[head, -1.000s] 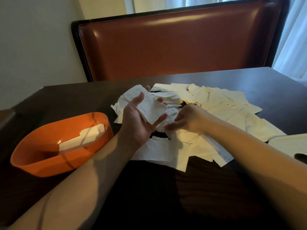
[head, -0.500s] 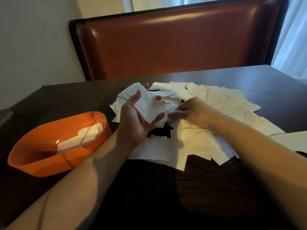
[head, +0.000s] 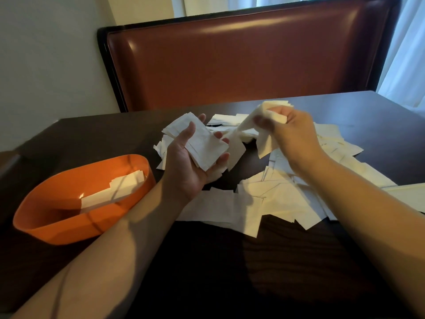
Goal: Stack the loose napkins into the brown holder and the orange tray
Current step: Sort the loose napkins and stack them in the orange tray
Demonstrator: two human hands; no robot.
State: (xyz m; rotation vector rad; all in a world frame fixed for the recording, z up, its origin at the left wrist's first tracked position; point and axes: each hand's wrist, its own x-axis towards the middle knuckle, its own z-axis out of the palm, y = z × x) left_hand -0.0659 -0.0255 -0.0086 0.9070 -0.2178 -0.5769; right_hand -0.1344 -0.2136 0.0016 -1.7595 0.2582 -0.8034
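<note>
Right now the right hand point(head: 292, 130), upper right of centre, pinches a limp napkin point(head: 264, 143) lifted off the loose pile point(head: 287, 196), while the left hand point(head: 190, 166) cradles a squared stack point(head: 202, 146) at mid-frame. These sheets look feather-light, soft and easily creased, so gripping by the edges and supporting underneath seems wisest. At lower left, the orange tray point(head: 57, 226) on the dark surface point(head: 207, 272) already holds some; no brown holder shows.

A restaurant or diner booth is suggested by the padded reddish-brown bench back point(head: 241, 61) set against a dark wooden surface point(head: 230, 272), with pale curtains point(head: 404, 65) hung behind
</note>
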